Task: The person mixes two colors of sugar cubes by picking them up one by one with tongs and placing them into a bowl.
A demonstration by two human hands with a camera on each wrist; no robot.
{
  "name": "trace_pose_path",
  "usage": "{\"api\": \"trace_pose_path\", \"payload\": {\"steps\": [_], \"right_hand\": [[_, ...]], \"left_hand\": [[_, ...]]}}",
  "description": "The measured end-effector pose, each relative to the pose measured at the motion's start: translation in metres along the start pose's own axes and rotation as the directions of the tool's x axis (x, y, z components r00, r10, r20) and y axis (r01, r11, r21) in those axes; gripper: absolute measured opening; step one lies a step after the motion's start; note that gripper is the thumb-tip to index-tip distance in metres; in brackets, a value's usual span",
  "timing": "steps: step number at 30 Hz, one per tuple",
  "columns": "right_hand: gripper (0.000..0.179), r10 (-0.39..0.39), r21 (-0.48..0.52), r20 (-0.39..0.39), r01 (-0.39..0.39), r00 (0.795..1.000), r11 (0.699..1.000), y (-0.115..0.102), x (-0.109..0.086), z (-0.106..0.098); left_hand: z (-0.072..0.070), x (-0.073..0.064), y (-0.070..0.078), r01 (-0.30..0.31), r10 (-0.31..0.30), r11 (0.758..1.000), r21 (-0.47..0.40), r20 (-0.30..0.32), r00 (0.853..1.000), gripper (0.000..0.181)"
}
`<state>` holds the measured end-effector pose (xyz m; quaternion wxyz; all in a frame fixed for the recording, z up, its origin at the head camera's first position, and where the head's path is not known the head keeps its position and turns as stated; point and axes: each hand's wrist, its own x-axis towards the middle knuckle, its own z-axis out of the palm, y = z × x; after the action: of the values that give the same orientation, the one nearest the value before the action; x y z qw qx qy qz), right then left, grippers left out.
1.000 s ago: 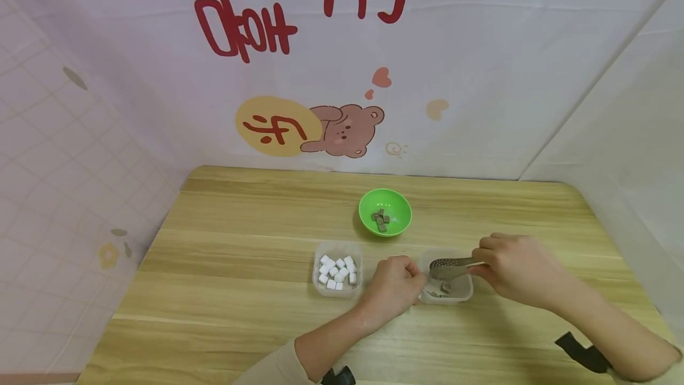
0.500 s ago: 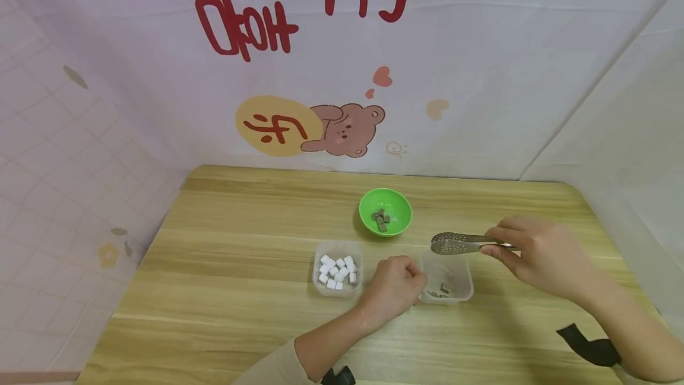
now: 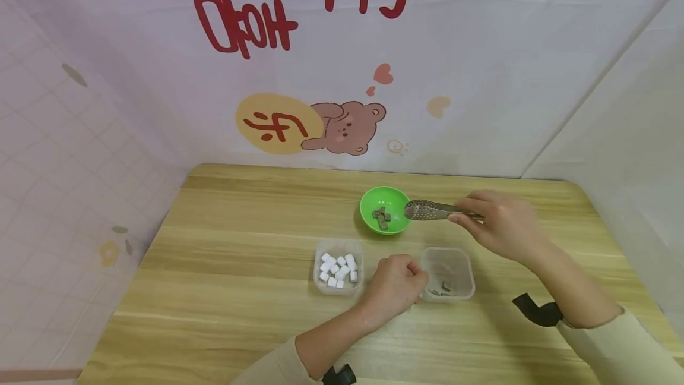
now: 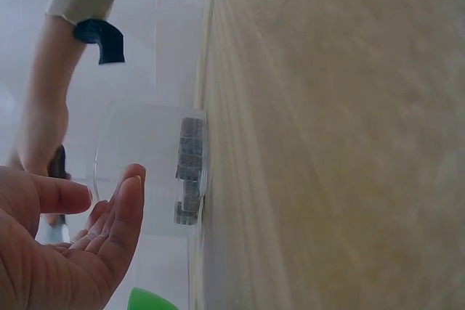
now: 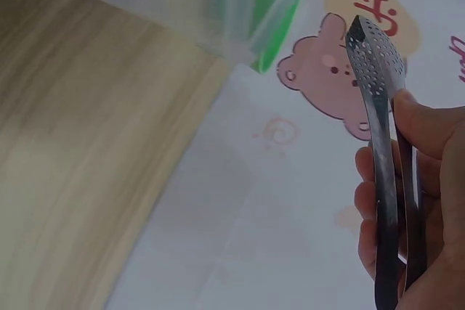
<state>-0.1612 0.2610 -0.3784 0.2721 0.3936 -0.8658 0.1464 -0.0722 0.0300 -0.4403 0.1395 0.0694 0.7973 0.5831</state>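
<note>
My left hand is at the left edge of a clear plastic container, its thumb and fingertips pinching the rim. A few brown cubes lie on that container's floor. My right hand grips metal tongs with perforated heads. The tongs point left, their heads over the right rim of a green bowl. Inside the bowl sit several brown cubes. Whether anything is between the tong heads I cannot tell.
A second clear container with several white cubes stands left of my left hand. The wooden tabletop ends at a printed backdrop behind, with pale sheets at both sides.
My right hand has lifted the tongs out of the clear container and carried them up and left to the green bowl. My left hand stays in place.
</note>
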Motion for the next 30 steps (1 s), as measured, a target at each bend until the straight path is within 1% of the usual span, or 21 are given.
{"api": "trace_pose_path", "payload": {"steps": [5, 9, 11, 13, 16, 18, 21, 25, 30], "right_hand": [[0.070, 0.040, 0.048, 0.032, -0.041, 0.999, 0.998, 0.010, 0.002, 0.022], [0.072, 0.063, 0.067, 0.045, -0.066, 0.997, 0.996, 0.013, -0.001, 0.032], [0.070, 0.072, 0.072, 0.049, -0.075, 0.996, 0.995, 0.014, -0.002, 0.034], [0.058, 0.082, 0.079, 0.056, -0.087, 0.995, 0.993, 0.014, -0.003, 0.033], [0.034, 0.102, 0.090, 0.071, -0.108, 0.992, 0.990, 0.014, -0.004, 0.027], [0.027, 0.115, 0.089, 0.082, -0.122, 0.990, 0.988, 0.012, -0.005, 0.020], [0.029, 0.123, 0.067, 0.090, -0.130, 0.988, 0.989, 0.010, -0.006, 0.007], [0.035, 0.094, 0.039, 0.083, -0.098, 0.992, 0.994, 0.008, -0.008, -0.010], [0.063, 0.043, -0.006, 0.055, -0.043, 0.998, 0.999, 0.006, -0.013, -0.028]], "left_hand": [[-0.001, 0.000, 0.003, 0.005, -0.005, 1.000, -0.003, 0.009, 1.000, 0.016], [0.000, -0.001, 0.003, 0.016, -0.016, 1.000, -0.009, 0.015, 1.000, 0.016], [0.001, -0.001, 0.003, 0.018, -0.018, 1.000, -0.010, 0.014, 1.000, 0.017], [0.001, -0.001, 0.003, 0.020, -0.019, 1.000, -0.008, 0.012, 1.000, 0.017], [0.000, -0.001, 0.002, 0.025, -0.025, 1.000, -0.008, 0.011, 1.000, 0.016], [0.001, -0.001, 0.002, 0.027, -0.027, 1.000, -0.009, 0.012, 1.000, 0.016], [0.001, -0.001, 0.001, 0.020, -0.020, 1.000, -0.009, 0.011, 1.000, 0.017], [0.001, 0.000, 0.000, 0.008, -0.008, 1.000, -0.003, -0.001, 1.000, 0.017], [0.002, 0.000, -0.001, 0.010, -0.010, 1.000, -0.011, -0.004, 1.000, 0.017]]}}
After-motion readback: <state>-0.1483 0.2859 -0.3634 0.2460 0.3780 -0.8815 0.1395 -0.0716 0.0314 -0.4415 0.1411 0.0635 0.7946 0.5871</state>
